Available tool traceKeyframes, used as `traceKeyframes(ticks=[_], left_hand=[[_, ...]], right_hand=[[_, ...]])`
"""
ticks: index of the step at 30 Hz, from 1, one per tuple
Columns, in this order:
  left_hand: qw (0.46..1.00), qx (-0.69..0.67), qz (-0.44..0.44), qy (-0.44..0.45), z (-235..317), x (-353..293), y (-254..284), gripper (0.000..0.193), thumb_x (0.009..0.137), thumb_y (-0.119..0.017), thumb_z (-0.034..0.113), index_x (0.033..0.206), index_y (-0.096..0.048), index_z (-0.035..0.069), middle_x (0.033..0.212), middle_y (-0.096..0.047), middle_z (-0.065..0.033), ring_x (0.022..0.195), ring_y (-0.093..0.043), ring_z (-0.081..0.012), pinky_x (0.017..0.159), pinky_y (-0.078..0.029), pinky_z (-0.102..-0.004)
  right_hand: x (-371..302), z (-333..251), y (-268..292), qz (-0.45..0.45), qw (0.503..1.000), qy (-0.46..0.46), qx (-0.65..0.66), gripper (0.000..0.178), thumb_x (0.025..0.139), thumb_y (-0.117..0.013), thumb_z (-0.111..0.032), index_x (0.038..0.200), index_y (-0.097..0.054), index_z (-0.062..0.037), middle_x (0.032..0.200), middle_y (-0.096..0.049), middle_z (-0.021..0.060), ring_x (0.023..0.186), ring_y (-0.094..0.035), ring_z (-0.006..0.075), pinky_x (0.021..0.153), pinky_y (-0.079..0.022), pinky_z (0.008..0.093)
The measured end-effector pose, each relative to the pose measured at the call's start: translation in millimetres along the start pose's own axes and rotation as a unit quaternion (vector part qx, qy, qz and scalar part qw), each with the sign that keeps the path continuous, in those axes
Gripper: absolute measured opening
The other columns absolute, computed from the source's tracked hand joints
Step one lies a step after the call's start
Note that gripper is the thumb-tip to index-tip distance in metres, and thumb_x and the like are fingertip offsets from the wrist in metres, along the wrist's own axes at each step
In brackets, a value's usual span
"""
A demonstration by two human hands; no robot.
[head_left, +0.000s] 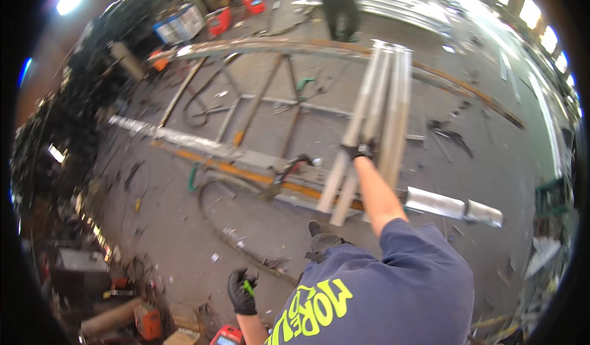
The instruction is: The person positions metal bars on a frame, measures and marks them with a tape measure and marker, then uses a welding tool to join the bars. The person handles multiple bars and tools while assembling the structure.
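Metal bars (pixel 370 124): several, long, pale, side by side; laid crosswise over the right-hand part of a large frame; near ends uneven, left-hand bars reaching closest to the wearer.

Metal frame (pixel 259 99): on the floor (pixel 175 237); two long beams with crosspieces between; orange-brown streaks along the front beam (pixel 246 155); silver cylinder (pixel 435 202) at the right end.

Right hand (pixel 358 150): black glove, arm outstretched, on the left-hand bars. Left hand (pixel 241 293): black glove, low, well apart from bars and right hand; fingers bent, bright green patch at the fingers. Both blurred: cannot tell the firmness of the right grip, nor glove trim from held piece on the left.

Handling notes, by judgement: shift one bar at a time, in short, straight pushes. Keep fingers clear of the gaps, likely pinch points. Check both beams for support under each bar; sight along the near ends for evenness. Add the left hand for better control. Mind the hose (pixel 233 245) near the feet, and the co-worker (pixel 339 10) beyond the frame.
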State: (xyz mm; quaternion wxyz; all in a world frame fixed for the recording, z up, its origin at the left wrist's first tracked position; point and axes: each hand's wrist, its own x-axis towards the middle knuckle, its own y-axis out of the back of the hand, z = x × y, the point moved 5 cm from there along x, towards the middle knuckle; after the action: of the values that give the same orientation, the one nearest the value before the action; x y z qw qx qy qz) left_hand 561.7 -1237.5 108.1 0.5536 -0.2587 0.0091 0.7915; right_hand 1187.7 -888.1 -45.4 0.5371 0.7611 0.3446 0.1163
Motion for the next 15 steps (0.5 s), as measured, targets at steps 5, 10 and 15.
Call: traceKeyframes(ticks=[5,10,15], left_hand=[[0.998,-0.045,0.041,0.01,39,58,27,0.04,0.106,-0.058,0.038,0.112,-0.073,0.001,0.08,-0.071,-0.0075,0.07,-0.069,-0.02,0.062,-0.057,-0.0332],[0.989,-0.059,0.126,0.044,59,120,63,0.04,0.104,-0.06,0.038,0.112,-0.071,0.001,0.077,-0.069,-0.0078,0.066,-0.067,-0.0205,0.06,-0.056,-0.0341],[0.975,-0.098,0.195,0.051,76,171,114,0.04,0.102,-0.062,0.04,0.111,-0.07,0.002,0.075,-0.068,-0.0083,0.065,-0.067,-0.0211,0.056,-0.056,-0.034]], right_hand=[[29,-54,-5,-0.089,0.993,-0.067,-0.039,0.132,0.062,-0.084,-0.077,0.169,-0.022,-0.0329,0.178,-0.005,0.019,0.161,-0.017,0.041,0.128,-0.026,0.0556],[40,-55,21,-0.056,0.991,-0.106,-0.056,0.122,0.066,-0.085,-0.071,0.166,-0.034,-0.0257,0.178,-0.01,0.016,0.155,-0.035,0.0421,0.12,-0.04,0.0577],[32,-71,10,-0.032,0.989,-0.131,-0.059,0.106,0.071,-0.085,-0.062,0.162,-0.043,-0.0268,0.178,-0.007,0.0158,0.155,-0.035,0.0426,0.119,-0.041,0.0581]])
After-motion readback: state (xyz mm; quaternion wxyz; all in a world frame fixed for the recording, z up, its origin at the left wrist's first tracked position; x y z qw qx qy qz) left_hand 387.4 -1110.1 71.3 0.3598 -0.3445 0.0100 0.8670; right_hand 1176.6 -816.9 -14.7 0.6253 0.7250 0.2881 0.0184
